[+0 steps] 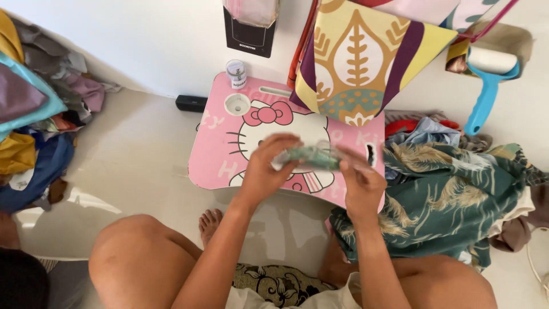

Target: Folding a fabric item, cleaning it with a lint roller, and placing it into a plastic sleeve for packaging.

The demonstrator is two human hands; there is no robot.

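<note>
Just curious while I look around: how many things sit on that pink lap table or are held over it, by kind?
Small clear jar with a lid: 1
Green patterned cloth in a clear wrapper, held by the left hand and the right hand: 1
Total: 2

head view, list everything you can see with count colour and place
lap table: 1, pink with cartoon cat, centre floor
small jar: 1, clear with white label, table's far edge
cup hole: 1, white, table's far left corner
green packet: 1, blurred, held over table
leaf-print fabric: 1, dark green, right of table
patterned cloth: 1, yellow and purple, hanging behind table
lint roller: 1, blue handle, upper right
clothes pile: 1, mixed colours, left
black box: 1, by wall
left hand: fingers on packet
right hand: fingers on packet
</note>
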